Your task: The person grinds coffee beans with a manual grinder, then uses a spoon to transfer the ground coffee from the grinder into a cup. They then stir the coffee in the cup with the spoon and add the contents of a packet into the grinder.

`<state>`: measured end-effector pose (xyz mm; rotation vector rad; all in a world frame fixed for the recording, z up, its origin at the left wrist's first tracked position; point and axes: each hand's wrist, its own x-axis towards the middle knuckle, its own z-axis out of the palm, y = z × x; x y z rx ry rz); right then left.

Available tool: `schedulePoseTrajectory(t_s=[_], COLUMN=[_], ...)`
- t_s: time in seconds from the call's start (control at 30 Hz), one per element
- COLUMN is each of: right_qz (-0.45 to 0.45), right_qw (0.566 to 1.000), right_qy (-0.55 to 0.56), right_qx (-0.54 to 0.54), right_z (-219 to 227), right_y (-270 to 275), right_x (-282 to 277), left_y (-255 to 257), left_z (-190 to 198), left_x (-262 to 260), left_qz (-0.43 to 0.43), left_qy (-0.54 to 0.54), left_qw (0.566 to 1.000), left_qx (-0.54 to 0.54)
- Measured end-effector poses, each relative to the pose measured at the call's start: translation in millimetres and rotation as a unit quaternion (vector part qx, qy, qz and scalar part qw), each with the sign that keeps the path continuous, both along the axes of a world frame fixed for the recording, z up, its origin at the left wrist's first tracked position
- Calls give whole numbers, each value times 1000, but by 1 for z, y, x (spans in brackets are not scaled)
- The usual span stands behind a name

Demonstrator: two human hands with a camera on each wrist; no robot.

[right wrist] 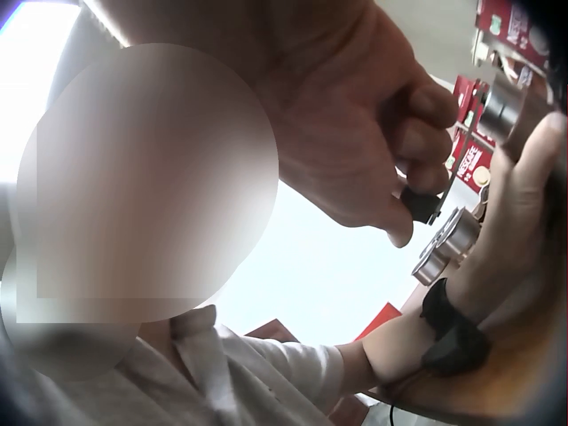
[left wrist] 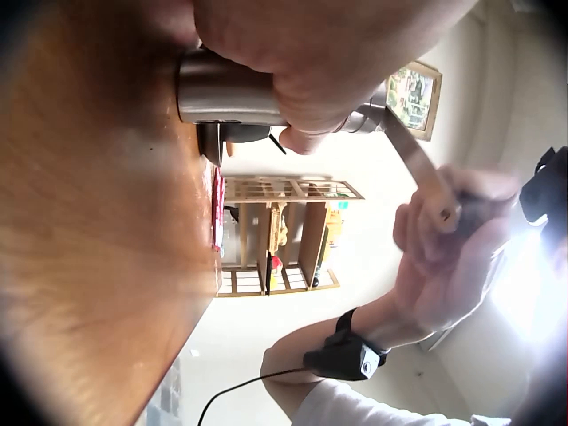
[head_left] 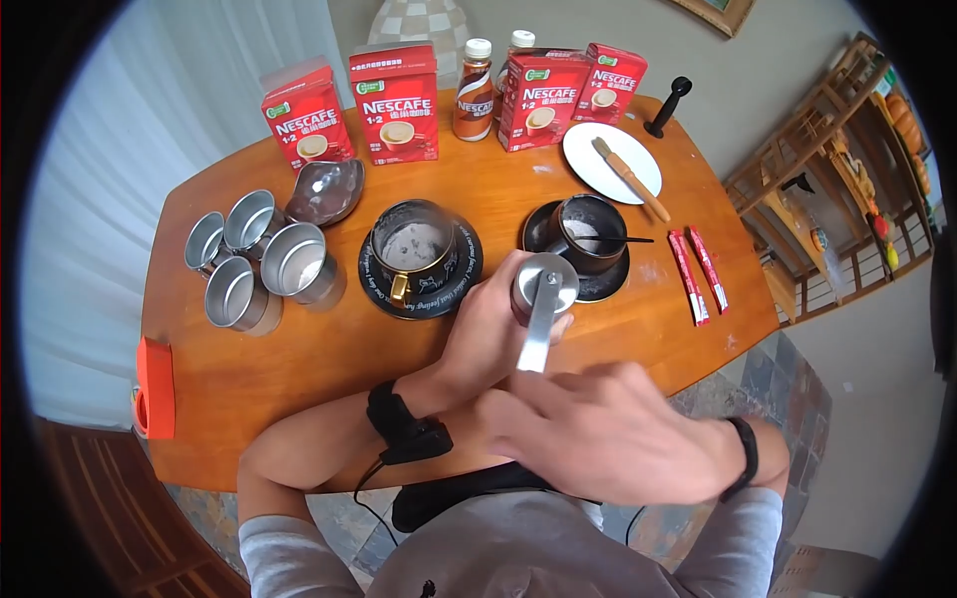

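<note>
My left hand (head_left: 483, 324) grips the metal body of a hand coffee grinder (left wrist: 226, 93), which stands upright at the table's near side. From its round lid a flat crank arm (head_left: 539, 324) reaches toward me. The fingers of my right hand (head_left: 623, 434) curl round the black knob (right wrist: 421, 205) at the crank's end; the head view hides this knob under the hand. Just beyond the grinder, a black cup (head_left: 590, 261) with pale powder and a thin dark stick sits on a saucer. Left of it is a wider black cup (head_left: 412, 244) with a gold handle, also holding pale powder.
Several metal cups (head_left: 231, 291) stand at the left near a dark bowl (head_left: 327, 191). Red Nescafe boxes (head_left: 396, 105) and bottles (head_left: 475, 92) line the back. A white plate (head_left: 588, 149) bears a wooden-handled brush (head_left: 633, 181); two red sachets (head_left: 688, 277) lie at right.
</note>
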<state>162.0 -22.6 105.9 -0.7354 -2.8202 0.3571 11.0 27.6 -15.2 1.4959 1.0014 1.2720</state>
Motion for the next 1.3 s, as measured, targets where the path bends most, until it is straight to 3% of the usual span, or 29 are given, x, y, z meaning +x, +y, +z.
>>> schedulePoseTrajectory(t_s=[0.1,0.17,0.23,0.37,0.47,0.57,0.6,0.67,0.73,0.8,0.93,1.0,1.17,1.3], right_qz=[36,23,37,-30,-105,-153,-186,-218,-289,-300,-335,-285,-49,4], right_qw=[999,1000,996,994,987,985,976,968,956,953,941,958,999,997], right_qy=[8,-10,71,90,74,50,43,49,-2,26,-21,-35,-8,64], right_qx=[36,16,31,63,98,68,102,114,40,33,-35,-28,-6,49], right_z=[-12,-8,-13,-20,-19,-16,-22,-17,-3,-9,9,11,7,-10], right_y=[30,50,78,123,142,158,160,145,119,93,23,-1,-18,8], right_x=[-42,-65,-72,-75,-54,-15,-1,28,51,78,83,77,27,-31], left_y=[-3,-2,5,11,0,-1,-1,-2,-2,-2,-2,1,-1,0], left_z=[-5,-10,-18,-26,-7,-2,-1,-1,0,-1,-3,-5,-2,8], left_x=[1,-3,-3,1,7,3,3,4,4,4,4,2,2,-6], left_qz=[-8,-20,-30,-22,19,-2,-3,-3,-1,-5,-8,1,2,-51], left_qy=[-77,-39,5,71,45,65,63,58,52,46,38,47,50,40], left_qw=[997,999,998,993,998,998,998,998,999,999,999,999,999,997], left_qx=[-8,14,50,95,32,-3,-6,-8,-8,-18,-12,6,0,-52])
